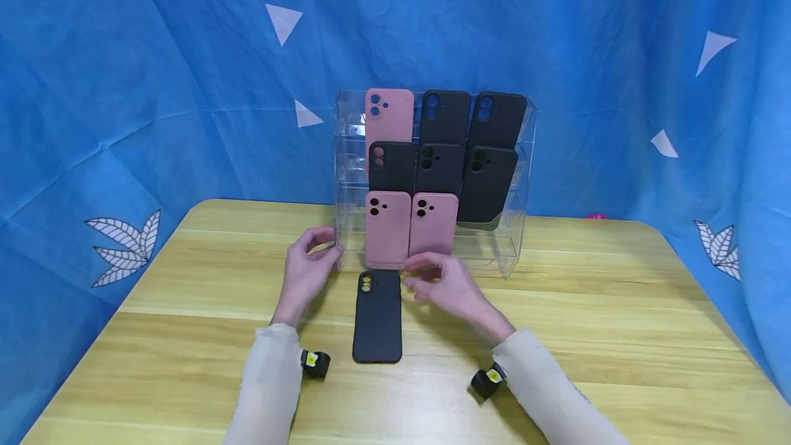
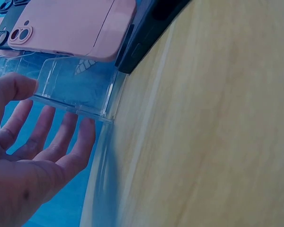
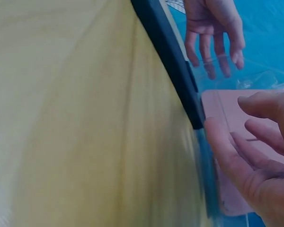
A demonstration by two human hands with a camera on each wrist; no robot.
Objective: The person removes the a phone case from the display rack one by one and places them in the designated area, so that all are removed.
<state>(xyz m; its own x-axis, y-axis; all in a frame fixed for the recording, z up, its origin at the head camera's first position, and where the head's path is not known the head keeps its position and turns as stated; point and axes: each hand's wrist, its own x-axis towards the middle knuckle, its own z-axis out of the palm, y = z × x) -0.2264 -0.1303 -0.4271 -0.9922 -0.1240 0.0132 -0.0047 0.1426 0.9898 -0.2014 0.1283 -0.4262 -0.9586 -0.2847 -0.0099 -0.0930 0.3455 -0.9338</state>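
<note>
A clear stepped display rack [image 1: 491, 253] holds pink and black phone cases in rows. My left hand [image 1: 311, 263] is at its left side, the thumb by the front corner. In the left wrist view the fingertips meet the rack's edge, fingers loosely extended. My right hand [image 1: 450, 285] is by the lower end of the right pink phone case [image 1: 434, 222] in the bottom row, fingers loosely bent with nothing between them. Beside it stands another pink phone case [image 1: 388, 229]. A black phone case [image 1: 378, 321] lies back up on the table between both forearms.
Above the bottom row stand several black phone cases [image 1: 489, 184] and a pink phone case [image 1: 389, 119] at the top left. The wooden table [image 1: 618, 321] ends at a blue patterned curtain [image 1: 593, 88]. A small black camera [image 1: 316, 364] is strapped to each wrist.
</note>
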